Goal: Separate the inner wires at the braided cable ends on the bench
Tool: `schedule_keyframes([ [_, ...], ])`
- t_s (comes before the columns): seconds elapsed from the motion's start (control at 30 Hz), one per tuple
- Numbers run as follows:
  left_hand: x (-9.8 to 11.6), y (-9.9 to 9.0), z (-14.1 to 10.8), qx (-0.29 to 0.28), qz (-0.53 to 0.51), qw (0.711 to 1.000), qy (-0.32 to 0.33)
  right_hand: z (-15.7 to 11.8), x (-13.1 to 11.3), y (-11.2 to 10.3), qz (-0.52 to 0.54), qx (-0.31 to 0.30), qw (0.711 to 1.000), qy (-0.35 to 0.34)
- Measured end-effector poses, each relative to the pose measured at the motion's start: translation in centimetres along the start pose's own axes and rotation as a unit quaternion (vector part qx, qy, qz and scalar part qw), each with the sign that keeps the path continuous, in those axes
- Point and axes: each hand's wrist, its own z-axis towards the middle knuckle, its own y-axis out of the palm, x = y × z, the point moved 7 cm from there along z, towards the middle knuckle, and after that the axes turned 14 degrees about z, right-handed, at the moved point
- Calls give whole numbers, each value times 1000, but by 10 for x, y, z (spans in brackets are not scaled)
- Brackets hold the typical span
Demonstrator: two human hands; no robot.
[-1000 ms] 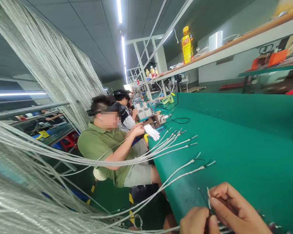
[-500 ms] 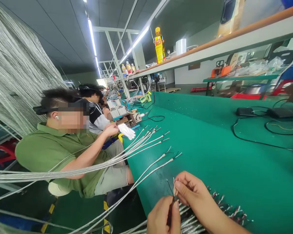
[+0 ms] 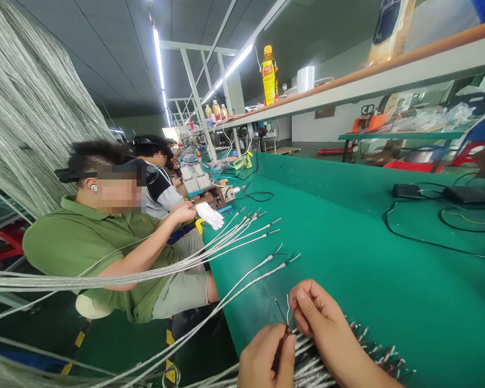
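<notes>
Near the bottom, my left hand (image 3: 267, 357) pinches the end of a cable, from which a black wire (image 3: 281, 309) and a white wire (image 3: 288, 307) stick up. My right hand (image 3: 317, 310) is just above and to the right, thumb and fingers together on a thin dark reddish wire of the same end. Below my hands lies a bundle of silvery cables (image 3: 307, 365) with many stripped ends (image 3: 388, 355) toward the right. More silvery cables (image 3: 242, 293) with bared tips cross the edge of the green table (image 3: 347, 237) from the left.
A seated person (image 3: 105, 231) in a green shirt works at the left beside a bench machine (image 3: 210, 191) and a white glove (image 3: 210, 214). Black adapters (image 3: 406, 191) with cords lie at the right. A shelf (image 3: 347, 89) carries a yellow bottle (image 3: 269, 75).
My right thumb has lifted away from the white wire, and that hand is now on the dark reddish wire. My left hand has shifted slightly left with the cable end still pinched.
</notes>
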Motion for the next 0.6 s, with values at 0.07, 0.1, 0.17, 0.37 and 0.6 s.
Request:
schedule_keyframes([
  [0.07,0,-2,2,-20,-17,999,-20,0,-2,-4,25,23,999,-14],
  [0.1,-1,-3,3,-29,-32,998,-36,0,-2,-6,39,35,998,-19],
  [0.17,-5,-2,5,-59,-77,992,-79,-2,-2,-9,52,52,997,-30],
  [0.37,-10,-1,5,-78,-173,966,-176,-20,-28,1,-125,15,980,-155],
  [0.6,-14,-2,5,-56,-173,962,-203,-25,-48,37,-354,-92,907,-209],
])
